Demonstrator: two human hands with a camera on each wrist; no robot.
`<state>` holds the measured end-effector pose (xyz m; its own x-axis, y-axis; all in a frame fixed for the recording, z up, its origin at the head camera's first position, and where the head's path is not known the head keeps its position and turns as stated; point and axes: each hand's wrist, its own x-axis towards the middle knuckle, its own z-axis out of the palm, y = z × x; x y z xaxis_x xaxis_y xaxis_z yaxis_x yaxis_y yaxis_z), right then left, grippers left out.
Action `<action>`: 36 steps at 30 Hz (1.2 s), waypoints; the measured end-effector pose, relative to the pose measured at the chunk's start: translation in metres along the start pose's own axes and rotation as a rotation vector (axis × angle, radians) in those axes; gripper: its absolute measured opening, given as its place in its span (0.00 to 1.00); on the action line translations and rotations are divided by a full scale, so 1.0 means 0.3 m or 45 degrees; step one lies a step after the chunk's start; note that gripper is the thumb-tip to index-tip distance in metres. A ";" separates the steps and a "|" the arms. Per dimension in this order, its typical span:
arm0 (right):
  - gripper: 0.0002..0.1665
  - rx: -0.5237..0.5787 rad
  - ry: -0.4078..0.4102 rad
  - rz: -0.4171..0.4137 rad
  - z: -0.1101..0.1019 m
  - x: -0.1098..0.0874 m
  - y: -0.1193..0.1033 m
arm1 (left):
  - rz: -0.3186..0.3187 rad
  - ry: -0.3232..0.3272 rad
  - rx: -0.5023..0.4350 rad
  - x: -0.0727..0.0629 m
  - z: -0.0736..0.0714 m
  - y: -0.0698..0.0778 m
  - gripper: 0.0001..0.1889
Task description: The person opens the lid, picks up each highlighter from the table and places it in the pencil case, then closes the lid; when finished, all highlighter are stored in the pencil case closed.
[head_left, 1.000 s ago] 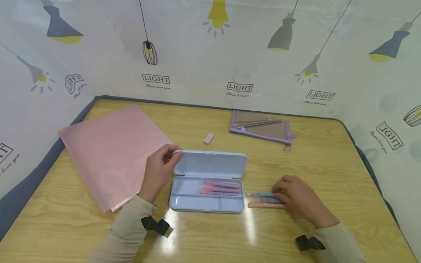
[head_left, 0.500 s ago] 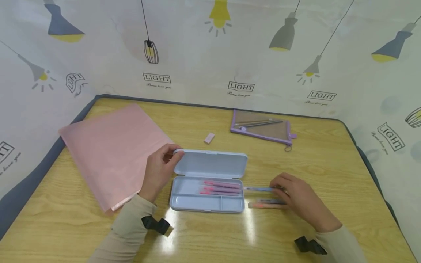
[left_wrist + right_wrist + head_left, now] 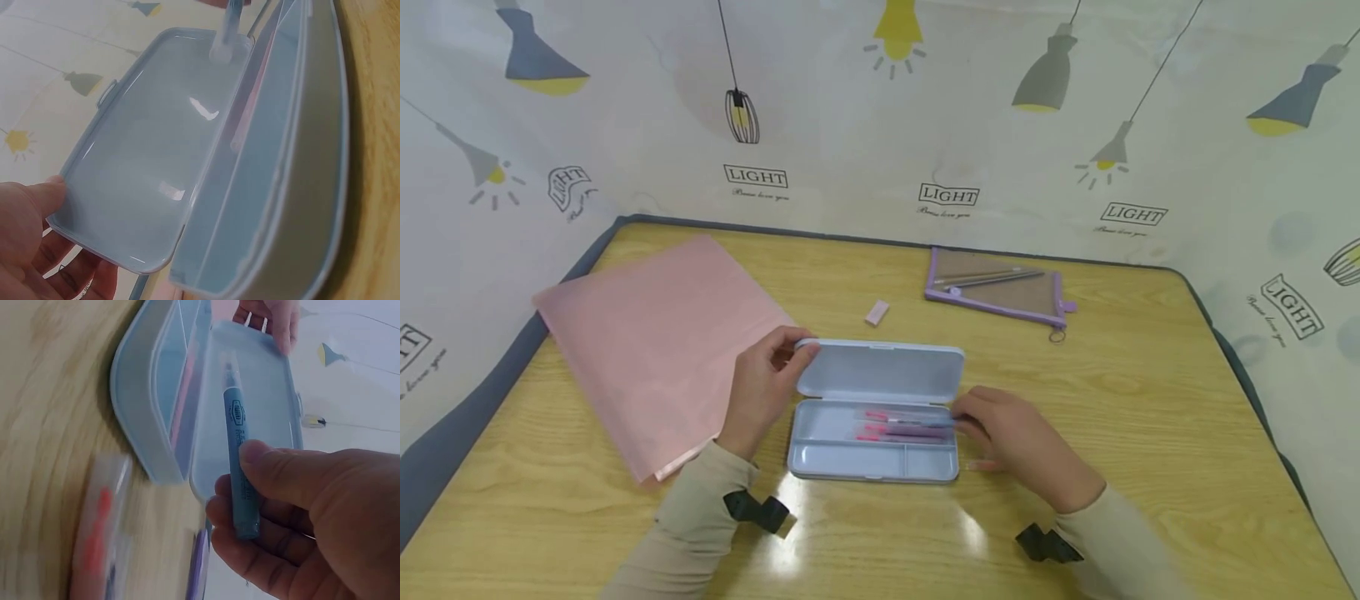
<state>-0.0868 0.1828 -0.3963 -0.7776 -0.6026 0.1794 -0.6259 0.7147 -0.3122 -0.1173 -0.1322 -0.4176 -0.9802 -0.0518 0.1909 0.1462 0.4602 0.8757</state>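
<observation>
While left hand (image 3: 763,387) pinches raised lid (image 3: 880,373) of light-blue pencil case (image 3: 850,461) at corner, right hand (image 3: 1026,442) grips blue marker (image 3: 237,437) between thumb and curled fingers, above rear compartment (image 3: 823,422) holding pink-tipped markers (image 3: 880,429). Purple-edged zip pouch (image 3: 1018,300) contains pencils (image 3: 992,281).

R hand (image 3: 1026,446) moved L, blue pen (image 3: 234,440) now over R end of pencil case (image 3: 850,461).
</observation>
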 end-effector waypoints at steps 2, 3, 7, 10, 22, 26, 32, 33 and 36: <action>0.05 0.010 -0.011 -0.012 0.019 0.023 -0.014 | -0.003 0.000 0.003 0.001 0.000 0.000 0.12; 0.05 0.009 -0.020 -0.012 0.029 0.034 -0.019 | -0.007 0.000 0.004 0.001 0.000 0.000 0.12; 0.05 0.016 -0.040 -0.032 0.064 0.064 -0.035 | -0.020 -0.001 0.004 0.000 0.000 0.003 0.12; 0.06 0.001 -0.032 -0.077 0.082 0.076 -0.042 | -0.025 0.000 0.002 -0.001 -0.001 0.005 0.12; 0.09 -0.170 0.041 -0.115 0.120 0.099 -0.065 | -0.008 0.011 0.018 0.002 0.001 0.000 0.11; 0.09 -0.248 0.073 -0.109 0.139 0.099 -0.070 | -0.015 0.010 0.015 0.002 0.003 -0.001 0.11; 0.09 -0.287 0.089 -0.112 0.148 0.099 -0.073 | -0.015 0.011 0.022 0.003 0.002 -0.001 0.11; 0.09 -0.287 0.086 -0.109 0.148 0.099 -0.073 | -0.011 0.012 0.022 0.004 0.002 -0.002 0.11; 0.09 -0.282 0.076 -0.094 0.148 0.097 -0.075 | -0.004 0.011 0.018 0.002 0.002 -0.001 0.11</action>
<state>-0.0927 0.1334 -0.4255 -0.7274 -0.6387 0.2508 -0.6739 0.7339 -0.0853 -0.1180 -0.1319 -0.4181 -0.9795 -0.0610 0.1922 0.1413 0.4724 0.8700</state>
